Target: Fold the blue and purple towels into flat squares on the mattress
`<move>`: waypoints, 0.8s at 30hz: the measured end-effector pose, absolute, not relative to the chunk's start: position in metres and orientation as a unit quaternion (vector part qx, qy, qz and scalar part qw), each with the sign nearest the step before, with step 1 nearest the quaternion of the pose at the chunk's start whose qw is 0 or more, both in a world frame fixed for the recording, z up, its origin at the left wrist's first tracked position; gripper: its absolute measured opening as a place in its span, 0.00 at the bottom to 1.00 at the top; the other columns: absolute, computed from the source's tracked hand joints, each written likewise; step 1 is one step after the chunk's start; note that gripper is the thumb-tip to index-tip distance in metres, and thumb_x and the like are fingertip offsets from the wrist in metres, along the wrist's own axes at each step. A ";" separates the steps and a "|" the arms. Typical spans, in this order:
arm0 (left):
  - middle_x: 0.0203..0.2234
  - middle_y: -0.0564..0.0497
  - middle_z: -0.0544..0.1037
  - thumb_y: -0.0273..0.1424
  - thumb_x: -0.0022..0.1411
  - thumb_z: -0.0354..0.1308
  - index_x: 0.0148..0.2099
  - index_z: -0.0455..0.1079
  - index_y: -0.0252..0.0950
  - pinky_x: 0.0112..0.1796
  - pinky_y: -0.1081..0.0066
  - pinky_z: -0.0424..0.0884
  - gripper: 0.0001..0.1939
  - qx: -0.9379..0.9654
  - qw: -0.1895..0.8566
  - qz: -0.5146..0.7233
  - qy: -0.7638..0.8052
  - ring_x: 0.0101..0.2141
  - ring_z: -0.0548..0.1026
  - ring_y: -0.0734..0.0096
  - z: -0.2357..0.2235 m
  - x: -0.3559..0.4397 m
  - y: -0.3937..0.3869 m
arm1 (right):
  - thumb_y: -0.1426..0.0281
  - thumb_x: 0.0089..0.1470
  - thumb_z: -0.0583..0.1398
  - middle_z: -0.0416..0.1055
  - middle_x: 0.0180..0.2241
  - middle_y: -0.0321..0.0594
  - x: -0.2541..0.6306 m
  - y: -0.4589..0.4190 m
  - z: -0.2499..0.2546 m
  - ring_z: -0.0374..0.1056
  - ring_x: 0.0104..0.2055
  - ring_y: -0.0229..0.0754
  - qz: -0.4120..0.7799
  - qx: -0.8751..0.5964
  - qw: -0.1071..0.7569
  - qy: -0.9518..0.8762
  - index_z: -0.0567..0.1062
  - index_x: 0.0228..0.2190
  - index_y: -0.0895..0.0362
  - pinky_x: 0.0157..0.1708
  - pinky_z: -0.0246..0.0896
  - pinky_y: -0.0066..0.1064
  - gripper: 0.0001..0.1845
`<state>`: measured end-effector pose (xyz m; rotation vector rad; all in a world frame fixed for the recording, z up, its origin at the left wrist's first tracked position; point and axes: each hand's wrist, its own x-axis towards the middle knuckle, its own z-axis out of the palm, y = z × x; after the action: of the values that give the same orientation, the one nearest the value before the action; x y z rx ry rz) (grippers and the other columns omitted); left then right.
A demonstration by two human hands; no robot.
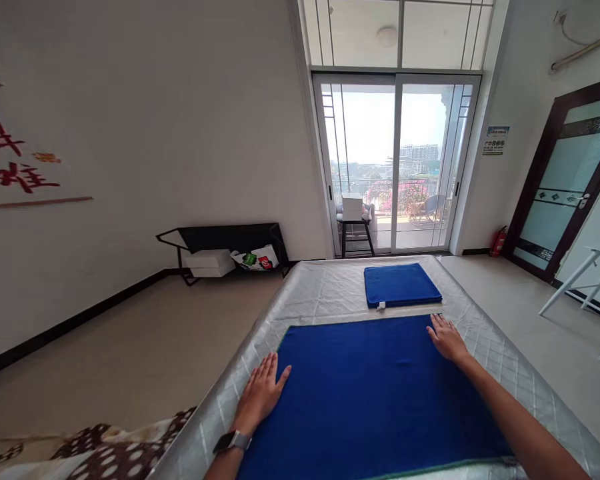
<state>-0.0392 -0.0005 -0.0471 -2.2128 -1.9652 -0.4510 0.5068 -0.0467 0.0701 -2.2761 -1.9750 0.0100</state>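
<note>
A large blue towel (370, 393) lies spread flat on a quilted silver mattress (315, 293). My left hand (261, 392) rests flat and open on the towel's left edge, a watch on its wrist. My right hand (446, 337) lies flat and open on the towel's far right corner, fingers stretched out. Beyond it, a smaller folded blue towel (401, 285) sits on the mattress, apart from both hands.
A spotted brown and white cloth (105, 453) lies at the near left. A black rack (230, 240) with white boxes stands by the left wall. Glass balcony doors (395, 167) are ahead, a stool before them. A red fire extinguisher (499, 241) and white table legs (585, 273) stand right.
</note>
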 end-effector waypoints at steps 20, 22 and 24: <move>0.64 0.40 0.65 0.48 0.69 0.34 0.68 0.58 0.32 0.63 0.55 0.54 0.35 -0.785 0.002 -0.091 -0.612 0.65 0.59 0.56 -0.011 0.036 0.076 | 0.59 0.64 0.40 0.49 0.69 0.45 0.517 -0.022 0.042 0.41 0.71 0.45 0.016 -0.774 0.050 -0.631 0.52 0.67 0.63 0.68 0.37 0.43 0.35; 0.66 0.38 0.60 0.49 0.69 0.33 0.68 0.56 0.28 0.63 0.53 0.52 0.38 -0.760 0.009 -0.099 -0.643 0.66 0.56 0.53 -0.013 0.018 0.075 | 0.59 0.65 0.40 0.48 0.69 0.46 0.516 -0.022 0.043 0.40 0.71 0.45 0.016 -0.777 0.047 -0.627 0.52 0.67 0.63 0.68 0.36 0.44 0.35; 0.67 0.36 0.57 0.50 0.68 0.33 0.68 0.55 0.25 0.64 0.52 0.52 0.40 -0.734 0.019 -0.108 -0.670 0.67 0.55 0.52 -0.014 0.004 0.074 | 0.59 0.65 0.40 0.48 0.69 0.46 0.515 -0.022 0.045 0.40 0.71 0.44 0.020 -0.780 0.040 -0.624 0.52 0.67 0.64 0.68 0.36 0.43 0.35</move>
<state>0.0041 0.0743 -0.0142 -2.2795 -2.0801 -0.3351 0.5154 -0.0223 0.0450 -2.3905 -1.9124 0.0600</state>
